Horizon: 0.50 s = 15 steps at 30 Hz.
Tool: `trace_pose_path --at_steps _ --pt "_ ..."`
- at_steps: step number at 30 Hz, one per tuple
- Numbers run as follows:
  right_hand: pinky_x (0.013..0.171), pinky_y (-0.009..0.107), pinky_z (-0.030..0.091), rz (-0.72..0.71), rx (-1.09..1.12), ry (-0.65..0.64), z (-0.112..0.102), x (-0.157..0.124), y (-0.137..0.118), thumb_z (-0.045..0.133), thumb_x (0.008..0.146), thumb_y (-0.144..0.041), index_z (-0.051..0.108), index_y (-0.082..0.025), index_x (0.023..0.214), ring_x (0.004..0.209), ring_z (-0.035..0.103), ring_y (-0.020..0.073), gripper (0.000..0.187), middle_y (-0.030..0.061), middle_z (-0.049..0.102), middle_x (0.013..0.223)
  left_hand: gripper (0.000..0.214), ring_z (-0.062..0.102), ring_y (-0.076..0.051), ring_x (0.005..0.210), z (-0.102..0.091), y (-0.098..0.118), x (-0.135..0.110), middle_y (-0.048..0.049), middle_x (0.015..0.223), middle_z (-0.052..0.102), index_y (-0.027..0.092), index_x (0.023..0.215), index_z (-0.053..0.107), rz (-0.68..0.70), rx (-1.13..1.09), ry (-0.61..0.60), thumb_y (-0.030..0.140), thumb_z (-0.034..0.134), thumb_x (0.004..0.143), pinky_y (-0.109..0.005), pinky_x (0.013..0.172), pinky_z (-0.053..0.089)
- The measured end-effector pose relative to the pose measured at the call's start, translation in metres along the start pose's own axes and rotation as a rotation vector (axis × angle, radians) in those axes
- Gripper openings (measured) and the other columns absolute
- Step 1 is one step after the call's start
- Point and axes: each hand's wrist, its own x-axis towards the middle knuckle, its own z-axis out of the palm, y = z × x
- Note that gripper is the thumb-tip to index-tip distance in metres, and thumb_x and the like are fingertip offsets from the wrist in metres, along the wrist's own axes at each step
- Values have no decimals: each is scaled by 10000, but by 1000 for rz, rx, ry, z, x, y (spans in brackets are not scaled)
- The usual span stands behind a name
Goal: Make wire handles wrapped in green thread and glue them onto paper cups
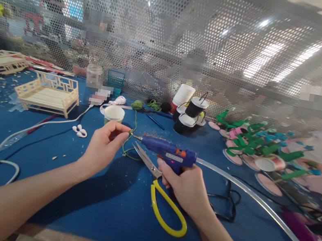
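Note:
My right hand (188, 187) is wrapped round the grip of a blue hot glue gun (159, 147), its nozzle pointing left. A long clear glue stick (242, 189) trails out of the gun's back. Close to the nozzle tip, my left hand (103, 143) pinches thin green yarn (135, 124) between thumb and fingertips. The yarn runs back to a green ball (137, 104). Yellow-handled scissors (168, 213) show below the gun, blades partly apart; I cannot tell whether my right fingers touch them. A paper cup (114, 114) stands just behind my left hand.
Small wooden bed models (47, 94) stand at left, near a white cable (45, 119). Black lidded cups (184, 124) and stacked white cups (183, 95) are at the back. Green craft pieces on pink discs (234, 157) crowd the right, with a purple power strip (308, 238). Perforated metal (163, 33) borders the table.

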Motion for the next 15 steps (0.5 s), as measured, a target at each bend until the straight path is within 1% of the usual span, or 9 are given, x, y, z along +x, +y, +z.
trace_pose_path --at_steps 4,8,10,15 --pt "404 220 381 -6 -3 2 0 0 0 564 652 -358 443 -178 419 340 410 82 319 -38 449 347 63 401 -67 445 0 2 0 50 485 458 154 732 561 -32 -64 11 205 546 697 -198 436 304" --pt "420 231 396 -12 -9 0 -1 0 0 561 657 -362 448 -178 417 353 428 94 322 -29 459 353 72 396 -61 425 1 0 1 54 461 451 150 721 563 -88 -180 8 209 566 679 -196 426 305" --pt "424 232 397 -11 -10 -6 -1 0 0 561 658 -365 458 -176 429 355 431 94 314 -29 464 358 83 389 -55 417 1 -1 2 55 462 456 148 725 561 -136 -238 2 209 573 670 -193 422 300" --pt "437 227 398 -2 -3 -19 -1 0 0 558 664 -366 476 -171 463 370 440 94 292 -31 469 374 106 380 -42 408 4 4 3 52 463 467 130 705 544 -312 -392 -9 188 599 635 -178 408 303"
